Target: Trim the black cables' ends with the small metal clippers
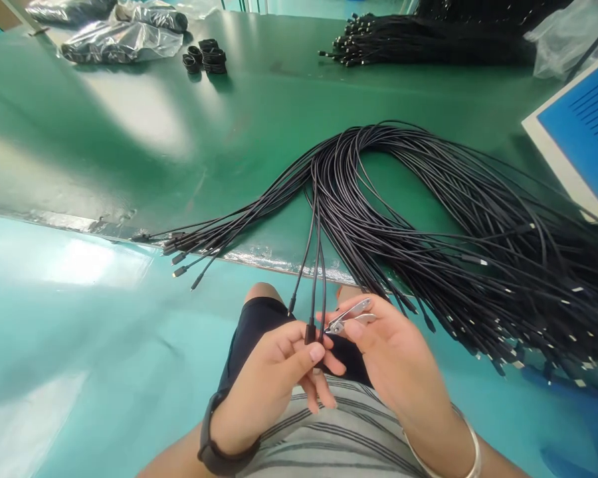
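From my remote seat, the head camera showed a grey-striped shirt (329,431), what looked like black shorts (252,332), a black wrist strap (224,455) behind the left hand (269,378), and a silver bangle (473,451) behind the right hand (393,352).

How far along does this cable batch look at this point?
Done, seemingly: a neat bundle and small coils lie at the table's far side. In hand: the left hand grips a few cables near their ends, and the right hand holds nail clippers beside them. Left, seemingly: the large loose pile.
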Demonstrator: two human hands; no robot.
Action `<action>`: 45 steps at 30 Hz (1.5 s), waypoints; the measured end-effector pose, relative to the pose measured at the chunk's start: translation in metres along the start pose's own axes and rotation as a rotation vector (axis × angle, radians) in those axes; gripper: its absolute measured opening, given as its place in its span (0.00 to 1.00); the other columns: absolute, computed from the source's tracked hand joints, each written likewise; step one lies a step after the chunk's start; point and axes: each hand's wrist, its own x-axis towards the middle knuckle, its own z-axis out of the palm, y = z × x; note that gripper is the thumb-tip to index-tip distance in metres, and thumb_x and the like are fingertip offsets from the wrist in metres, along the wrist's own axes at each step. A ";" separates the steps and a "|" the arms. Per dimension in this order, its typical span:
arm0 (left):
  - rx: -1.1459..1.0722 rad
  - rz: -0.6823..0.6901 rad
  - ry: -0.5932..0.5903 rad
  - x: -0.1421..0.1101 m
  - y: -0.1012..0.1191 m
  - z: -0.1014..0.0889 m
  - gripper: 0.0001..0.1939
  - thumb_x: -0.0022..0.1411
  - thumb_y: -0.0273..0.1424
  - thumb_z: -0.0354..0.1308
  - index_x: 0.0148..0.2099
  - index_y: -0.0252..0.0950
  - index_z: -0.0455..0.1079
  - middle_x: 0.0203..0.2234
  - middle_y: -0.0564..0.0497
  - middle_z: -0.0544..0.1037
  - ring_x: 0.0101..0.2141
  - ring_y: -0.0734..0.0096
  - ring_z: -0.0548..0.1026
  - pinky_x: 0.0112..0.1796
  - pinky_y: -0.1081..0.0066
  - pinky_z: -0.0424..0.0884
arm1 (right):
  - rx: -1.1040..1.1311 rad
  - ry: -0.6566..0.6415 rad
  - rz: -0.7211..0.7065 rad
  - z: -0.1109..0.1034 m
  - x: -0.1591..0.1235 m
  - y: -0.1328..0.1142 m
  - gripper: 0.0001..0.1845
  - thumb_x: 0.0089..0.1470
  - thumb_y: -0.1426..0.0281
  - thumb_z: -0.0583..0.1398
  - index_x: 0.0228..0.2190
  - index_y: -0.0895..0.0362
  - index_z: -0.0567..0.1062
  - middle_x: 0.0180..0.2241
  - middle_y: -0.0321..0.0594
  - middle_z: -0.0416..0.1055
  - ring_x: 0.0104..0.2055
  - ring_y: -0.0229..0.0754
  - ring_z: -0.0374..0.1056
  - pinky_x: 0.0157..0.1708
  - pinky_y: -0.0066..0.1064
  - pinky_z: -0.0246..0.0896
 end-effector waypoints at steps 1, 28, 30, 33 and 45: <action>-0.009 0.005 0.006 0.000 0.001 0.002 0.13 0.58 0.37 0.65 0.36 0.31 0.70 0.28 0.48 0.81 0.20 0.73 0.78 0.19 0.80 0.71 | 0.024 -0.007 0.009 0.000 0.000 0.000 0.04 0.56 0.66 0.64 0.35 0.51 0.75 0.34 0.35 0.77 0.38 0.39 0.72 0.42 0.31 0.68; -0.097 0.083 0.076 0.008 -0.008 0.019 0.17 0.50 0.37 0.71 0.32 0.30 0.71 0.26 0.47 0.82 0.21 0.71 0.80 0.23 0.76 0.75 | -0.003 0.095 -0.084 -0.001 -0.014 0.006 0.03 0.60 0.66 0.61 0.38 0.49 0.73 0.35 0.35 0.78 0.38 0.39 0.74 0.38 0.30 0.72; -0.103 0.080 0.079 0.008 -0.008 0.020 0.17 0.50 0.37 0.71 0.32 0.30 0.71 0.26 0.47 0.82 0.22 0.71 0.80 0.23 0.76 0.75 | -0.016 0.093 -0.092 -0.001 -0.013 0.006 0.02 0.60 0.66 0.61 0.37 0.49 0.73 0.35 0.35 0.78 0.38 0.38 0.74 0.37 0.28 0.72; -0.109 0.084 0.074 0.007 -0.009 0.021 0.15 0.51 0.35 0.71 0.33 0.30 0.72 0.27 0.47 0.83 0.22 0.70 0.80 0.24 0.77 0.76 | -0.053 0.124 -0.096 -0.001 -0.014 0.006 0.03 0.59 0.66 0.62 0.36 0.50 0.74 0.33 0.35 0.78 0.37 0.37 0.74 0.37 0.26 0.71; -0.206 -0.055 -0.267 0.013 -0.005 0.005 0.13 0.56 0.36 0.67 0.38 0.30 0.74 0.33 0.43 0.84 0.27 0.63 0.83 0.24 0.75 0.77 | 0.105 0.107 -0.089 -0.007 -0.014 -0.005 0.03 0.58 0.67 0.63 0.35 0.52 0.75 0.34 0.38 0.79 0.39 0.43 0.77 0.41 0.33 0.73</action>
